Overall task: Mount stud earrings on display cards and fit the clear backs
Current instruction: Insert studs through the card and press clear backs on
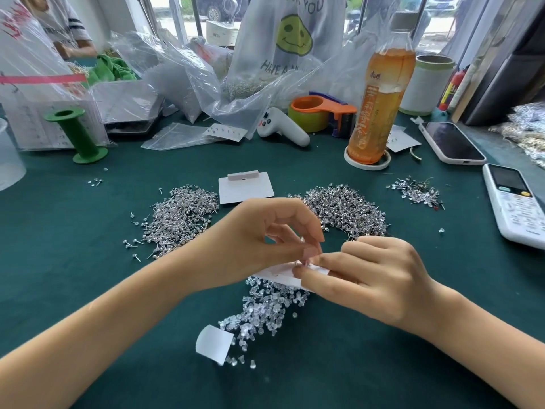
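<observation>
Over the green surface (88, 290), both hands met above a pile of clear backs (265, 308). The left hand (253, 240) had its fingers curled, thumb and fingertips pinched together on something tiny at the top edge of a white card (283, 274); whether that was a stud or a back could not be told. The right hand (371, 278) held the same card, its grip clamped on the card's right end with the forefinger lying along the top and the thumb beneath. The card hung just above the backs, tilted, with a thin metal post showing at the pinch point.

Behind the hands lay two heaps of studs, one to the left (180, 214) and one to the right (348, 208), with a blank card (246, 188) flat between them. A smaller scatter of studs (417, 191) sat further right. Near the front edge a curled paper slip (213, 343) touched the backs. A bottle (380, 93) of orange drink stood beyond, with a tape dispenser (318, 112), a green spool (78, 134), a phone (451, 143) and a remote (516, 202) around it.
</observation>
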Motion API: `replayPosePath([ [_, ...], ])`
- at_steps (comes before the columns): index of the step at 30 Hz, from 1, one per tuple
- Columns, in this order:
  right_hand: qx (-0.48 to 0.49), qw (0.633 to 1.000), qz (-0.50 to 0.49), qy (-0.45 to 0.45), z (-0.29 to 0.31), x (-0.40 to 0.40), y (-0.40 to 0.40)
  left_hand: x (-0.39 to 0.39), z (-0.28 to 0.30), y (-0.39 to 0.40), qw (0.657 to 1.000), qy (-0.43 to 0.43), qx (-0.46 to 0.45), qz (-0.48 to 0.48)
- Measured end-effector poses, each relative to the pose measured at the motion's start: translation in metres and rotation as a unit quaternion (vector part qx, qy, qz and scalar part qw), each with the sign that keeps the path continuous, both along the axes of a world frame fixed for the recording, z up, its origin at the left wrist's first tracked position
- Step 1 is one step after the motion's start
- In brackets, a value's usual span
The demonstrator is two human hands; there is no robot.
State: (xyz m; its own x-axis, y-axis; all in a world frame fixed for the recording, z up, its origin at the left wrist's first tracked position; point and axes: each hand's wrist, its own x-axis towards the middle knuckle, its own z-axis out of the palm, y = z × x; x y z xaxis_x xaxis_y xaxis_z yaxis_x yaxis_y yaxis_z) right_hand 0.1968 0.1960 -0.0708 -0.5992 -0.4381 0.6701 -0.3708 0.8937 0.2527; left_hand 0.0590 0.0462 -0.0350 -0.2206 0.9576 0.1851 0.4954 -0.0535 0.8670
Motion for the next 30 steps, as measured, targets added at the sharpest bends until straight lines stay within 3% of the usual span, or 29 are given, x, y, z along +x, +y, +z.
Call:
replayPosePath([
  [30,0.009,1.000,0.007,-0.002,0.0035,-0.0011,-0.0016,-0.0004,0.0085,-0.0034,0.996,0.071,-0.047,-0.029],
])
